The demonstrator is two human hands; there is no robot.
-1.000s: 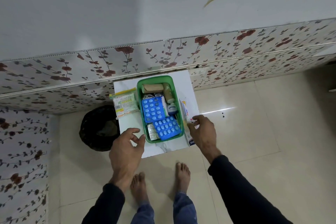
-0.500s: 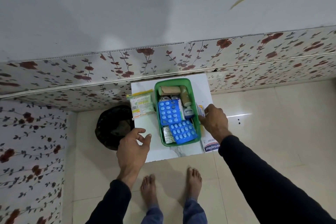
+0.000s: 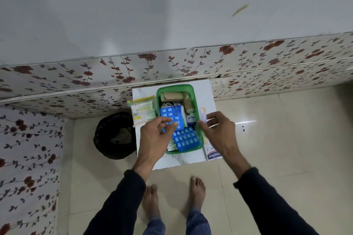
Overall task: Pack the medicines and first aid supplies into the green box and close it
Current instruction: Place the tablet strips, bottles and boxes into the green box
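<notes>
Green box (image 3: 198,139) on bench (image 3: 208,95), packed, lidless | left hand (image 3: 155,135) loose over blue pill packs (image 3: 186,139) | right hand (image 3: 219,131) grasp unclear, beside tube (image 3: 202,113) | step: packing | next: load swab packet (image 3: 143,110)

The only print that can be read is on the white box (image 3: 213,153) lying at the table's right front corner, partly under the right wrist: upside down to the camera, white letters on a blue band spell the end of a brand name, "…saplast", and above it stands a small dark "B". The cotton-bud packet (image 3: 143,110) and the small bottle (image 3: 191,118) in the green box (image 3: 199,137) both carry labels, but their print is too small to read.
</notes>
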